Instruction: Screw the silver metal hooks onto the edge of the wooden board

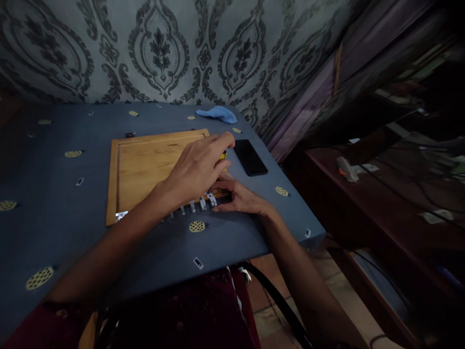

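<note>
A wooden board with a raised frame lies flat on the table. My left hand reaches over its right part, fingers curled around a small yellow-and-black object that is mostly hidden. Close below, my right hand is at the board's front right corner, thumb and fingers bent together; what they pinch is covered. Several small shiny metal pieces stand in a row along the board's front edge, the rightmost beside my right fingertips. Another shiny metal piece is at the front left corner.
A black phone lies right of the board, and a blue cloth is near the back edge. The tablecloth has pineapple prints. Patterned fabric hangs behind. At right, a dark red surface carries cables and a plug.
</note>
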The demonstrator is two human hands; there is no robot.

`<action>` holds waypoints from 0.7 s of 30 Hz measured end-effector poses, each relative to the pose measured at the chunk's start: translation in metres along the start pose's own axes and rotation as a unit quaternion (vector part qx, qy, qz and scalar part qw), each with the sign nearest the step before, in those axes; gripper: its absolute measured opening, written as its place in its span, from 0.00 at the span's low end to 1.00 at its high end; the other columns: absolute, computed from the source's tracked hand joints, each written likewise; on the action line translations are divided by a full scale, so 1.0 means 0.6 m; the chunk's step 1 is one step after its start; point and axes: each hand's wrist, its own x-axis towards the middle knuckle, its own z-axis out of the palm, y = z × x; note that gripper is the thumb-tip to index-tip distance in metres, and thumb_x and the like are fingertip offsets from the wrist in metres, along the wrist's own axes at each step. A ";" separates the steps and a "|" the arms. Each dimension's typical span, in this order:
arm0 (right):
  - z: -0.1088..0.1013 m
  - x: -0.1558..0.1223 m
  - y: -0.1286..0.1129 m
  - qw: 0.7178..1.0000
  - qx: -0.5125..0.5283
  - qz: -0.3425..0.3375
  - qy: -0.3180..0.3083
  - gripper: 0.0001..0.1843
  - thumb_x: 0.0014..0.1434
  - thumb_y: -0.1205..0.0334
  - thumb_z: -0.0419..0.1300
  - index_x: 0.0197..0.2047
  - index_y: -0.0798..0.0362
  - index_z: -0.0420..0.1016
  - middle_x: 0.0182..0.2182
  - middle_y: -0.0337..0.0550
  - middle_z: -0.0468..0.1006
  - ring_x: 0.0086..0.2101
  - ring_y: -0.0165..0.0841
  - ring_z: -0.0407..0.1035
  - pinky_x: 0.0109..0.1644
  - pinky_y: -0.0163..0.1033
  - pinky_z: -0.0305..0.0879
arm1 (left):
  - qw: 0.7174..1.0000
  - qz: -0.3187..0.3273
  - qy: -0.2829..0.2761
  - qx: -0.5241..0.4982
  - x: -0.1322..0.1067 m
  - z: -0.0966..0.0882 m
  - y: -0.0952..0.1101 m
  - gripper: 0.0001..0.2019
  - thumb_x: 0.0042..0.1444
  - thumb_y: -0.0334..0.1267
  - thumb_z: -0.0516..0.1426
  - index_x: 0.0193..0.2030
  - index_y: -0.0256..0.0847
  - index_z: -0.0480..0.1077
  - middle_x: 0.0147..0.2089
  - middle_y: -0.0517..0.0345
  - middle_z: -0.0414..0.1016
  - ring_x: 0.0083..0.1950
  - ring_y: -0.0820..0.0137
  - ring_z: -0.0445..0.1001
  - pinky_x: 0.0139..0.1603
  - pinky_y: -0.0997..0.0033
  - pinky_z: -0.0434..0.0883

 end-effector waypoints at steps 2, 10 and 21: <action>0.000 -0.001 -0.002 1.000 0.013 0.006 -0.003 0.23 0.52 0.52 0.72 0.49 0.51 0.77 0.54 0.48 0.69 0.59 0.44 0.63 0.67 0.54 0.62 | 1.000 0.001 0.001 -0.019 0.001 0.000 0.000 0.12 0.61 0.27 0.57 0.52 0.37 0.68 0.46 0.55 0.78 0.46 0.66 0.77 0.48 0.68 0.69; -0.001 0.001 -0.001 1.000 -0.010 -0.005 0.002 0.22 0.52 0.51 0.72 0.48 0.51 0.78 0.51 0.47 0.71 0.58 0.44 0.63 0.67 0.55 0.60 | 1.000 -0.013 0.008 0.004 0.004 0.002 0.001 0.04 0.63 0.30 0.58 0.45 0.38 0.71 0.44 0.55 0.75 0.41 0.68 0.74 0.45 0.68 0.69; 0.000 0.000 0.004 1.000 0.018 0.004 0.003 0.23 0.52 0.51 0.72 0.48 0.52 0.77 0.53 0.48 0.71 0.57 0.43 0.65 0.66 0.53 0.62 | 1.000 0.000 -0.014 0.019 0.006 -0.003 0.007 0.05 0.65 0.30 0.57 0.46 0.39 0.72 0.42 0.56 0.78 0.44 0.66 0.76 0.45 0.68 0.68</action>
